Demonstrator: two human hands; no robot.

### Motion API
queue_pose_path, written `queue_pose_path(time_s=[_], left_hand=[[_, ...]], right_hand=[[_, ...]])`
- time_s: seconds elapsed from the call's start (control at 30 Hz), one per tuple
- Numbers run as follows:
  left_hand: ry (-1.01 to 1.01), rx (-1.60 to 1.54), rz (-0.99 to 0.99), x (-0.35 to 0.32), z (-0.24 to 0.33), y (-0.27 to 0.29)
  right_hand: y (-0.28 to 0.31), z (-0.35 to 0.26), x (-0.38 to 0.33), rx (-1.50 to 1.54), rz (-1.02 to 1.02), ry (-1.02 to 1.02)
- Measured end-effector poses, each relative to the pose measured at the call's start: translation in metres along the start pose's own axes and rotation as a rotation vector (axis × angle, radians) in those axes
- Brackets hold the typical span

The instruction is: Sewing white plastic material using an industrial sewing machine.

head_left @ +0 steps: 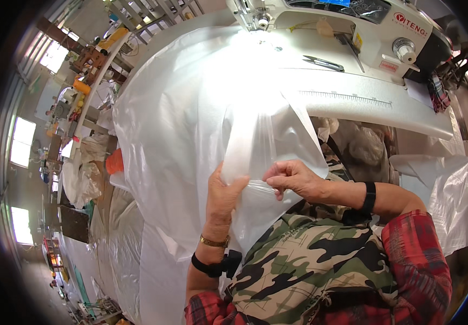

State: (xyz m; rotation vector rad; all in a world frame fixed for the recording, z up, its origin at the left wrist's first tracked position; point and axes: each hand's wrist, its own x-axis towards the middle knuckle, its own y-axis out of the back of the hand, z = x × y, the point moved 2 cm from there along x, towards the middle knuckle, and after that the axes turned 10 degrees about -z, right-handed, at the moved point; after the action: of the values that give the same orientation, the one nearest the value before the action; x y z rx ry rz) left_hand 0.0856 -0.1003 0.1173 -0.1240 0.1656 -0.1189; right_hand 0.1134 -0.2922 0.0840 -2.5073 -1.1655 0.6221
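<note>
A large sheet of translucent white plastic film spreads over the sewing table and hangs down toward my lap. My left hand is closed on a folded strip of the film, thumb lying across it. To its right, my right hand pinches a gathered bit of the same film between thumb and fingers. Thin creases run taut between the two hands. Farther up, the film reaches under the head of a white sewing machine, where a bright lamp washes out the detail.
Dark thread snips lie on the machine bed, beyond a printed ruler scale along the table edge. More plastic film hangs at the right. On the left, a long bench carries cones and small items. A camouflage apron covers my lap.
</note>
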Motion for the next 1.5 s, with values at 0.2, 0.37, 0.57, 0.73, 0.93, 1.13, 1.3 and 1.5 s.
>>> queue_pose_path(time_s=[0.2,0.37,0.57,0.73,0.93,1.13,1.3,1.5], left_hand=[[-0.012,0.125,0.013,0.002,-0.007,0.008],[-0.199,0.403,-0.006,-0.002,-0.001,-0.011],[-0.335,0.85,0.091,-0.016,0.012,-0.024],[-0.457,0.756,-0.053,-0.01,0.008,-0.021],[-0.221,0.415,-0.2,-0.007,-0.001,-0.007],[-0.069,0.191,-0.166,-0.002,-0.007,-0.005],[-0.054,0.09,-0.179,0.012,-0.006,-0.009],[-0.025,0.013,-0.129,0.015,-0.001,-0.014]], right_hand=[[-0.005,-0.007,-0.014,-0.013,-0.034,0.168],[-0.019,-0.029,-0.02,-0.299,-0.008,0.265],[-0.031,-0.058,-0.018,-1.027,0.09,0.507],[-0.036,-0.056,-0.011,-1.244,0.036,0.476],[-0.041,-0.049,-0.008,-1.428,0.03,0.489],[-0.048,-0.052,-0.009,-1.599,-0.062,0.504],[-0.047,-0.045,-0.01,-1.816,-0.226,0.443],[-0.003,-0.048,-0.036,-1.568,0.317,0.785]])
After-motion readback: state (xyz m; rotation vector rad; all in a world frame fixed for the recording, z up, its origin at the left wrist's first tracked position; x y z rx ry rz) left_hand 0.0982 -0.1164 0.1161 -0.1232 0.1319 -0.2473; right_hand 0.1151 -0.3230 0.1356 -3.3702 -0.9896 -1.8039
